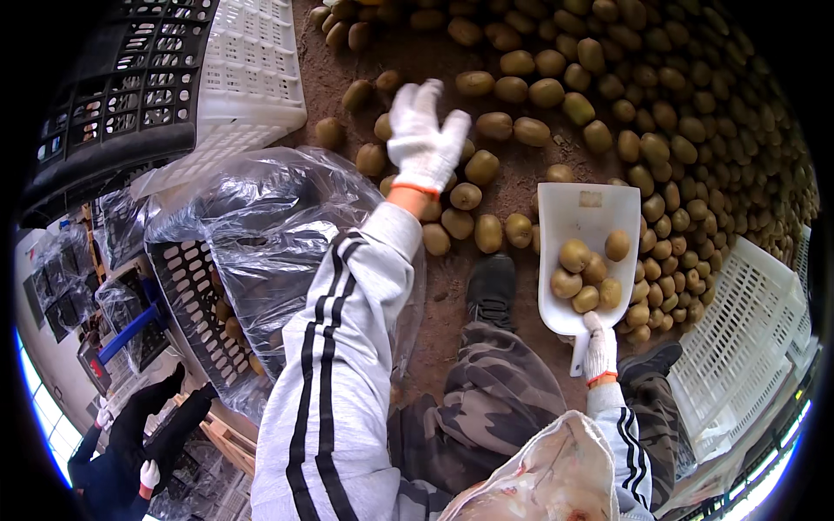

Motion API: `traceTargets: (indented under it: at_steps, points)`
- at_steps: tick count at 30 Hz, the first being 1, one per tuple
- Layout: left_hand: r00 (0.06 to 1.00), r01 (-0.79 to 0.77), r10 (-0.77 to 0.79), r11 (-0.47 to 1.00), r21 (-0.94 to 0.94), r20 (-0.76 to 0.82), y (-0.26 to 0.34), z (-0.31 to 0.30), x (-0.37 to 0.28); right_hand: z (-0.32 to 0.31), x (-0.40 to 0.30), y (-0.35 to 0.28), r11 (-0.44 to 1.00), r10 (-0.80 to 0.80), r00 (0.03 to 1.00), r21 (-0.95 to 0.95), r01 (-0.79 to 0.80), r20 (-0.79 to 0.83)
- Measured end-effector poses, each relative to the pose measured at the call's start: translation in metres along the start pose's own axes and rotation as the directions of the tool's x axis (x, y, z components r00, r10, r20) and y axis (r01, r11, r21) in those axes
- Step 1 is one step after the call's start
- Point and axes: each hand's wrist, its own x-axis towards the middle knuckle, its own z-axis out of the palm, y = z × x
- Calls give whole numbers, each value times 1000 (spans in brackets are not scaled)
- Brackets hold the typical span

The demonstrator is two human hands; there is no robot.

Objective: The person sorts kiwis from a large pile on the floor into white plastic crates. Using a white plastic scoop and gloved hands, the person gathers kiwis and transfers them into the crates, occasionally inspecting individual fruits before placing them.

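Observation:
My left hand (427, 140), in a white knit glove with an orange cuff, is stretched forward over loose kiwifruit (482, 167) on the brown floor. Its fingers are spread and somewhat blurred, and nothing shows in them; the palm side is hidden. On the other side, my right hand (601, 352), gloved the same way, grips the handle of a white plastic scoop (589, 215). Several kiwifruit (584, 277) lie in the scoop, mostly towards its handle end. Beyond the scoop a large heap of kiwifruit (690, 143) spreads to the right.
Left of me stands a black crate (192, 286) lined with clear plastic film (280, 221), kiwifruit inside. Behind it are a white crate (251, 65) and another black crate (130, 98). White crates (736, 338) stand at right. A co-worker (124, 449) is at lower left.

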Motion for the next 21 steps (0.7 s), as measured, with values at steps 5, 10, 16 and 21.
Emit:
traceTargets:
  at_steps: [5,10,16,21]
  points:
    - [686,655,-728,608,448,-15,-122,-66,60,22,-10,-12,996,-35,997,-87,28,-75]
    - [762,618,-647,717,323,-19,-128,-36,8,20,-5,-16,990,-35,996,-138,23,-79]
    - [943,330,-333,937,-116,-9,-45,16,-46,35,-18,-20,996,-53,995,-73,46,-86]
    - [995,38,-27,993,115,-95,-22,6,27,18,-9,-9,996,-50,996,-79,45,-71]
